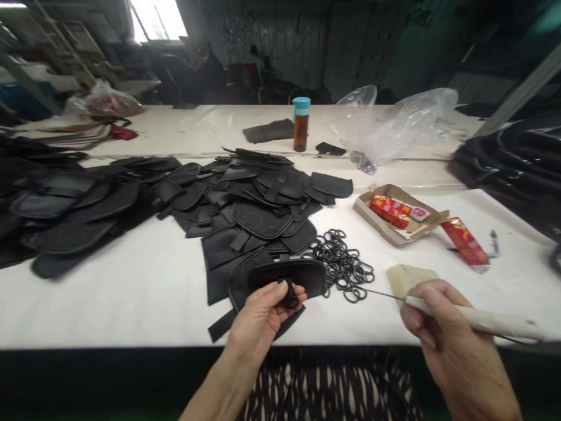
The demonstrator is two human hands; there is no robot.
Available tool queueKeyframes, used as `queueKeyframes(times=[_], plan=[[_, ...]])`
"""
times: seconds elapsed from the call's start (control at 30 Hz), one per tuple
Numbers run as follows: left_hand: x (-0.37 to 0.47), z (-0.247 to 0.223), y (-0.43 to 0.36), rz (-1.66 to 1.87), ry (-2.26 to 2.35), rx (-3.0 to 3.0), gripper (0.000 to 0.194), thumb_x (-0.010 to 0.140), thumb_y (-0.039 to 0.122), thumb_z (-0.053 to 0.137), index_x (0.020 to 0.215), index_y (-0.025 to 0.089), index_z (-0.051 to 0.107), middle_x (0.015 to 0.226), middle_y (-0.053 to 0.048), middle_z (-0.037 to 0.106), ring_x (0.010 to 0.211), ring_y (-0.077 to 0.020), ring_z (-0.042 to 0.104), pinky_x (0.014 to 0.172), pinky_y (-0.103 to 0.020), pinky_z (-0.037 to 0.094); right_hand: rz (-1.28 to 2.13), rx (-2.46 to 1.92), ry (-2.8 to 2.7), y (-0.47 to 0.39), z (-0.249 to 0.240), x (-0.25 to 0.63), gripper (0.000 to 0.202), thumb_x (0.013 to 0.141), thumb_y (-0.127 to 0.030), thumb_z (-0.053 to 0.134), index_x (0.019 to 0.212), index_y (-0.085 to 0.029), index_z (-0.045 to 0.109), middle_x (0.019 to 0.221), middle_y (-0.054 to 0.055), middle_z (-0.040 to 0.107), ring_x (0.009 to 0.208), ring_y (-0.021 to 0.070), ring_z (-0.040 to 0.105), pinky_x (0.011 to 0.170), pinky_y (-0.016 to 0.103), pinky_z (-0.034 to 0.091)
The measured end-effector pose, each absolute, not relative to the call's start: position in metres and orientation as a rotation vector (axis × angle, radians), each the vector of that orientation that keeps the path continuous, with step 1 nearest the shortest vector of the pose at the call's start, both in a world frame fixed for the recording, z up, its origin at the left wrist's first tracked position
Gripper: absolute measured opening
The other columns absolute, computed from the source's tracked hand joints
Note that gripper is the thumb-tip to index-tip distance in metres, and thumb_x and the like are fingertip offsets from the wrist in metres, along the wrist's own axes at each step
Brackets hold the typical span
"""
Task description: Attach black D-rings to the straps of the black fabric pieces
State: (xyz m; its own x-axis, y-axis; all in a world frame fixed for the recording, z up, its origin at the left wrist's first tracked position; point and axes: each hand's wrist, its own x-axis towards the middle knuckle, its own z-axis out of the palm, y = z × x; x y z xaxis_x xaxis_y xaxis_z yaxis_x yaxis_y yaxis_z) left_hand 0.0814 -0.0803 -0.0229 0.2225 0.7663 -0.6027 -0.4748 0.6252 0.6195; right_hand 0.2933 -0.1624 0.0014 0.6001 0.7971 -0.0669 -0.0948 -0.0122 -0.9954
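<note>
My left hand (267, 313) pinches a folded black strap loop (288, 292) on a black leather-like flap piece (307, 275). That piece has a rounded edge and stands tilted above the pile. My right hand (447, 333) is closed around the pale handle of an awl-like tool (477, 318). Its thin dark shaft points left, with the tip close to a heap of black metal rings (342, 257). A block of yellowish wax-like material (405, 278) lies just behind my right fingers. Many similar black flap pieces (263, 219) are piled beyond my left hand.
Another black pile (83, 216) covers the left of the white table (131, 304). A cardboard tray (385, 234) holds red packets, and a red packet (467, 242) lies beside it. Farther back are a bottle (300, 126) and plastic bags (394, 126). Black goods (512, 164) fill the right.
</note>
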Motion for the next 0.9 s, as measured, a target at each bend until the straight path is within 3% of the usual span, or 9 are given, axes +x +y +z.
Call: queueKeyframes(times=[0.23,0.57,0.9], plan=[[0.077,-0.023,-0.082,0.837,0.954,0.343,0.007,0.076,0.009,0.064,0.072,0.006,0.07,0.077,-0.013,0.072,0.073,-0.0181,0.068,0.077,-0.028,0.053,1.126,-1.254,-0.656,-0.134,-0.014,0.237,0.027,0.084,-0.042,0.058,0.071,-0.02,0.05,0.057,-0.004,0.045,0.053,0.0097,0.036,0.045,0.019,0.029],[0.071,-0.03,-0.081,0.802,0.863,0.354,0.013,0.07,0.018,0.072,0.076,0.006,0.072,0.079,-0.013,0.073,0.073,-0.0183,0.067,0.08,-0.029,0.05,1.111,-1.259,-0.754,-0.12,-0.028,0.22,0.028,0.085,-0.043,0.056,0.071,-0.021,0.047,0.058,-0.005,0.045,0.052,0.0098,0.035,0.047,0.022,0.028],[0.071,-0.029,-0.082,0.808,0.841,0.342,0.012,0.071,0.017,0.072,0.076,0.007,0.072,0.077,-0.012,0.073,0.071,-0.0172,0.067,0.081,-0.029,0.049,1.107,-1.292,-0.79,-0.117,-0.028,0.214,0.03,0.085,-0.043,0.055,0.068,-0.02,0.047,0.057,-0.005,0.045,0.051,0.01,0.035,0.048,0.023,0.028]])
